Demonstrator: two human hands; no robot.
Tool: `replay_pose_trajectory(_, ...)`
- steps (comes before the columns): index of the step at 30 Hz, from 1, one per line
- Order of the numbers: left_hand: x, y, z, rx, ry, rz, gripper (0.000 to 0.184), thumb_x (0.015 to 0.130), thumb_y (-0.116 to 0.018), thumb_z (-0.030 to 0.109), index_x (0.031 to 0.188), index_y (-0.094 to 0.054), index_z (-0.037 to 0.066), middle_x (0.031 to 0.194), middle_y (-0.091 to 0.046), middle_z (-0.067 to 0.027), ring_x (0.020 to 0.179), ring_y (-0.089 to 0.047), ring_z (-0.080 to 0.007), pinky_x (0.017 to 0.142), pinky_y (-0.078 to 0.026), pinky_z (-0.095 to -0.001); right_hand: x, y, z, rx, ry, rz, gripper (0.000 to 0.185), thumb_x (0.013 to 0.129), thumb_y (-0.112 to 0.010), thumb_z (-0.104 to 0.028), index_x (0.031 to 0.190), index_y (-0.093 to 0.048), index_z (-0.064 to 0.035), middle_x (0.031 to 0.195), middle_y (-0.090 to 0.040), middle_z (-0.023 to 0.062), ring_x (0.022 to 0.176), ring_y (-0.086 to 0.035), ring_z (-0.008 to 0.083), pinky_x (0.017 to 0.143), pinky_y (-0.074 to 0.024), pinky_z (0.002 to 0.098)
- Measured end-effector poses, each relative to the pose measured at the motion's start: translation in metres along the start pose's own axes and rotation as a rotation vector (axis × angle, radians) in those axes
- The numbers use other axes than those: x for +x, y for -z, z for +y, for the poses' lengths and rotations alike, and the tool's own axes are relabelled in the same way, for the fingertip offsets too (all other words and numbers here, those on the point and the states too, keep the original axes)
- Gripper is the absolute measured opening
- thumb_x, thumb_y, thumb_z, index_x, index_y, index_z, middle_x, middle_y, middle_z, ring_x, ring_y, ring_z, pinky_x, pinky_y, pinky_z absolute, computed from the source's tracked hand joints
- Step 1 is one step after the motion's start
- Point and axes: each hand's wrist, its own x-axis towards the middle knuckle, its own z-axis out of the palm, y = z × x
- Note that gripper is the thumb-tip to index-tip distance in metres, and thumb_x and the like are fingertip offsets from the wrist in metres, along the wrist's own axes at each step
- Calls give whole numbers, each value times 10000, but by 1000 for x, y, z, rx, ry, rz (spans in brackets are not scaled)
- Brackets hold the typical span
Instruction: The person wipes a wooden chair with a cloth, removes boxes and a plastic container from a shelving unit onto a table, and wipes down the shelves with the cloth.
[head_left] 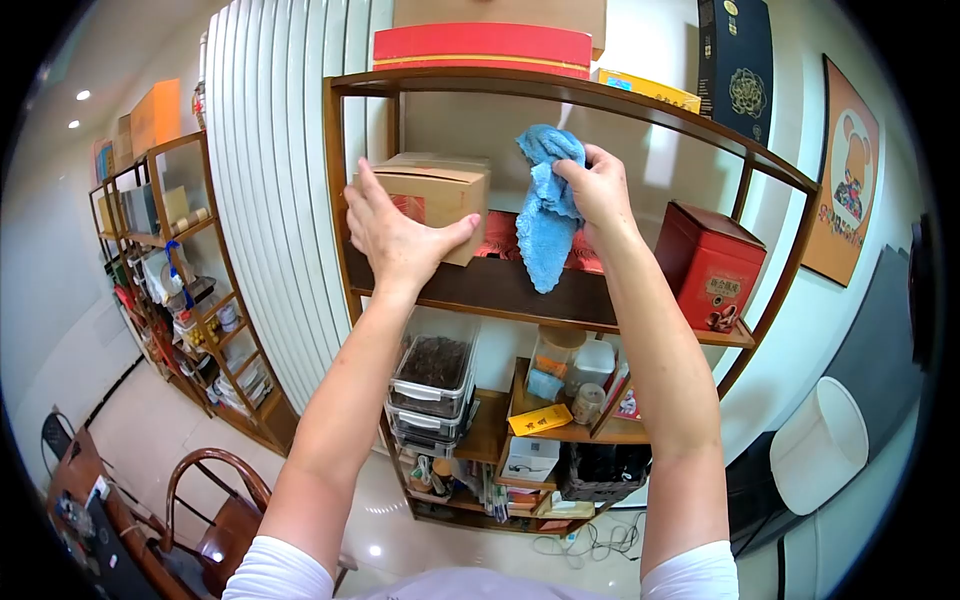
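My right hand [600,195] pinches a blue cloth [545,225] that hangs down over the upper shelf [520,290]. My left hand [400,235] is spread wide, thumb apart from the fingers, in front of a cardboard box [440,180] on the left of that shelf. Whether its fingers touch the box I cannot tell. Behind the cloth lies a low red patterned item [500,235], partly covered. A dark red tin [710,265] stands at the shelf's right end, beyond my right forearm.
A long red box [480,48] and a yellow box [648,90] sit on the top board. Clear plastic containers [435,375] and a dark basket [600,470] occupy lower shelves. A wooden chair [215,500] is at left, a white bin [820,445] at right; cables [600,540] lie on the floor.
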Motion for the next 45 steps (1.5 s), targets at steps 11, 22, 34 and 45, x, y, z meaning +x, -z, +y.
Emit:
replay_pose_trajectory(11,15,-15,-7,104,113,-39,1475,518,-955,557,1596,-107,13,1500,-327,-284,1402,-350,-456,1160,-306,-574,51,-4,6,176,-432,-19,287,863,-658,-289,938,-660,-11,816,-670,98,694,-639,207,645,-528,416)
replay_pose_trajectory(22,15,-10,-20,2,88,-132,1556,512,-944,624,1590,-40,-41,1609,-168,-341,1490,-237,-476,1215,-236,-552,114,-40,67,-598,-199,-566,970,757,-826,-209,1508,-328,147,1376,-575,277,1166,-650,238,940,-541,317)
replay_pose_trajectory(34,19,-14,-19,-38,62,-144,1504,529,-958,562,1566,-73,-72,1565,-189,-368,1470,-246,-490,1203,-254,-555,134,-52,91,-338,-353,-877,709,803,-744,-138,1427,-501,95,1281,-655,190,1094,-662,177,938,-533,302)
replay_pose_trajectory(45,37,-18,-49,-369,-7,-291,1540,485,-966,556,1565,-82,-95,1527,-271,-331,1452,-305,-455,1206,-307,-499,100,-37,45,-546,-382,-714,823,733,-810,-241,1356,-477,180,1168,-657,222,1003,-675,212,840,-553,304)
